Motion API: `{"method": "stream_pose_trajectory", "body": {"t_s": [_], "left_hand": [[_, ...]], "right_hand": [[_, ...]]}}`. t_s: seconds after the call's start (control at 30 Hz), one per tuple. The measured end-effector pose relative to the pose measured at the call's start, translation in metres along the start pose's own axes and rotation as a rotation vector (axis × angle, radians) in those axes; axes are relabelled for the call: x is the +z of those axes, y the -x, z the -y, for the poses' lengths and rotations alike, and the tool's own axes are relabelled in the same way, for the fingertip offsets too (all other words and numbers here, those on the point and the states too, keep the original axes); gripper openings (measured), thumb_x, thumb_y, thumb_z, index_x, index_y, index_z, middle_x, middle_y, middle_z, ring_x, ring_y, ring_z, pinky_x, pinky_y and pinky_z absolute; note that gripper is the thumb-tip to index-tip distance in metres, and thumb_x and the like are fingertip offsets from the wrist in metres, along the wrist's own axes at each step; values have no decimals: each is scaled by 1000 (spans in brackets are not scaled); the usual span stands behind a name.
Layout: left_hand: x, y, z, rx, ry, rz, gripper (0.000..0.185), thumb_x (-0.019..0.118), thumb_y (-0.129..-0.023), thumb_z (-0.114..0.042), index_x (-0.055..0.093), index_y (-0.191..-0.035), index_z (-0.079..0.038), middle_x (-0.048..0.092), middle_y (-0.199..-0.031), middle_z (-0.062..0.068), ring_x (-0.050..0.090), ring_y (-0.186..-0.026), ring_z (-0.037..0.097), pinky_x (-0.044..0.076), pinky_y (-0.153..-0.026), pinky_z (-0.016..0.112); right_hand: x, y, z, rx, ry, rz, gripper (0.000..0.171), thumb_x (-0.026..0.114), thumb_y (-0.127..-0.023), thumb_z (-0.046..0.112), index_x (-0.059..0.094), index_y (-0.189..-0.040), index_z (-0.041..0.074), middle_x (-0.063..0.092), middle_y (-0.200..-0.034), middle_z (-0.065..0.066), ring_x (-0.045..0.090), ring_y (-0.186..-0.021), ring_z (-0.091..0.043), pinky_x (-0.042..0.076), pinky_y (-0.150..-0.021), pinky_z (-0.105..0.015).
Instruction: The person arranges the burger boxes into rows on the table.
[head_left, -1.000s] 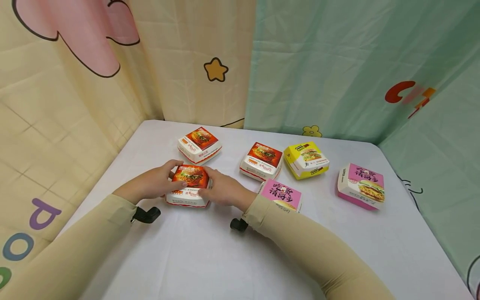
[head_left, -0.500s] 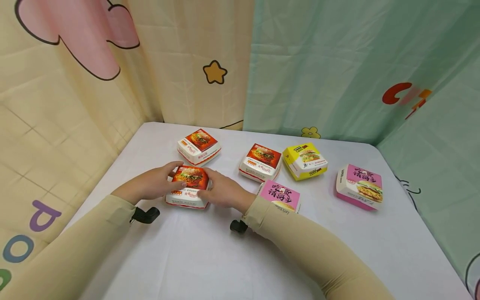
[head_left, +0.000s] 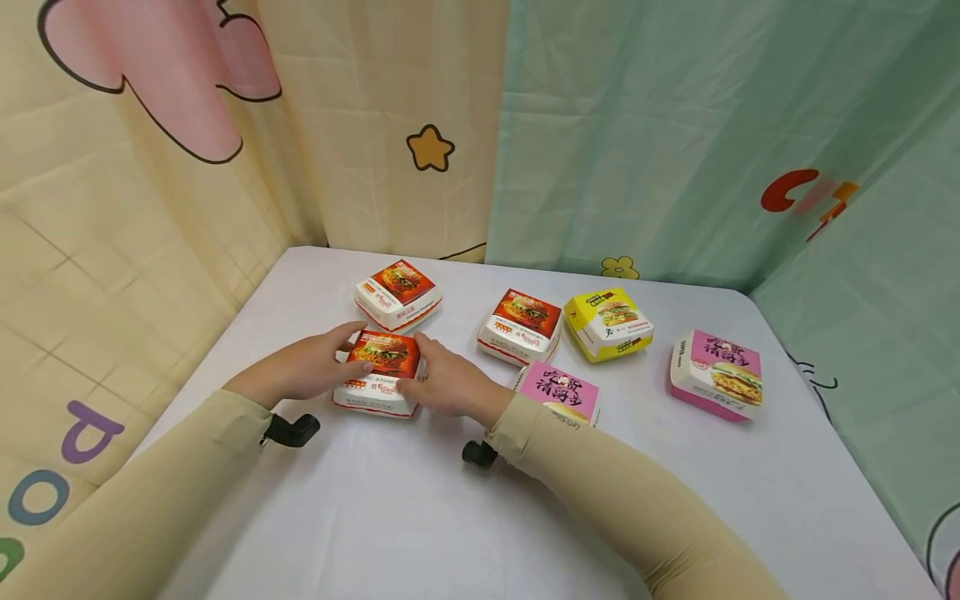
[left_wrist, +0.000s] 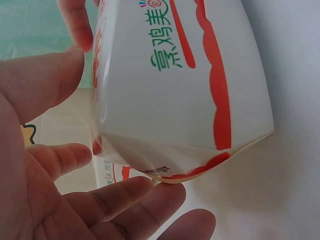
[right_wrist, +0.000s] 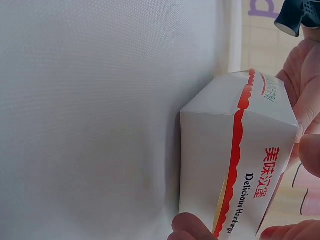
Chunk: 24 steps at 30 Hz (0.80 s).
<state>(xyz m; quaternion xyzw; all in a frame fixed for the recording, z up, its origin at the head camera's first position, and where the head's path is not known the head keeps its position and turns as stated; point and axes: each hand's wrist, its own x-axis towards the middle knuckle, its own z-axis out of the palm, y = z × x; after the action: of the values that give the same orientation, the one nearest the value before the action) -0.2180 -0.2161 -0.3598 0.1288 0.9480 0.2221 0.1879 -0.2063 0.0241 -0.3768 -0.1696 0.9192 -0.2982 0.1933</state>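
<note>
Six burger boxes on worktop [head_left: 420, 517]. Held box [head_left: 378, 372] nearest front left, between left hand [head_left: 303, 367] and right hand [head_left: 442, 379]. Second box [head_left: 398, 293] just behind it. Third box [head_left: 522, 326] right of held box, farther back. Fourth box [head_left: 607, 322] just right of third. Fifth box [head_left: 558, 392] before third, beside right wrist. Sixth box [head_left: 716, 374] far right, apart.

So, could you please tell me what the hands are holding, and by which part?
Both hold the nearest red burger box: the left hand on its left side, the right hand on its right side, thumbs on the lid.
</note>
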Motion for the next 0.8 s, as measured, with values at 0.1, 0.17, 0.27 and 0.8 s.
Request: {"method": "stream_pose_trajectory", "body": {"t_s": [0.1, 0.17, 0.27, 0.8], "left_hand": [[-2, 0, 1, 4, -1, -4, 90, 59, -101, -58, 22, -167, -10, 53, -152, 31, 51, -138, 51, 43, -110, 70], [-3, 0, 2, 6, -2, -10, 90, 60, -101, -58, 22, -167, -10, 53, -152, 30, 52, -138, 51, 43, -110, 69], [-7, 0, 2, 7, -2, -22, 90, 60, -101, -58, 23, -167, -10, 53, -152, 30, 52, -139, 52, 42, -110, 69], [-40, -1, 0, 12, -51, -121, 88, 57, -103, -57, 22, -166, -7, 51, -154, 32, 60, -130, 50, 46, -107, 67]], "right_hand": [[-2, 2, 0, 1, 7, -14, 90, 63, -103, 47, 15, -170, 13, 27, -175, -6, 31, -160, -21, 31, -129, -42], [-3, 3, 0, 2, 8, -24, 89, 63, -103, 48, 16, -170, 13, 28, -175, -7, 32, -159, -22, 32, -128, -43], [-6, 5, 1, 5, 2, -52, 88, 62, -103, 49, 19, -170, 14, 30, -174, -7, 34, -158, -23, 33, -128, -44], [-28, 9, 9, 7, -26, -215, 76, 59, -105, 48, 32, -165, 12, 31, -173, -10, 25, -162, -26, 27, -130, -47]]}}
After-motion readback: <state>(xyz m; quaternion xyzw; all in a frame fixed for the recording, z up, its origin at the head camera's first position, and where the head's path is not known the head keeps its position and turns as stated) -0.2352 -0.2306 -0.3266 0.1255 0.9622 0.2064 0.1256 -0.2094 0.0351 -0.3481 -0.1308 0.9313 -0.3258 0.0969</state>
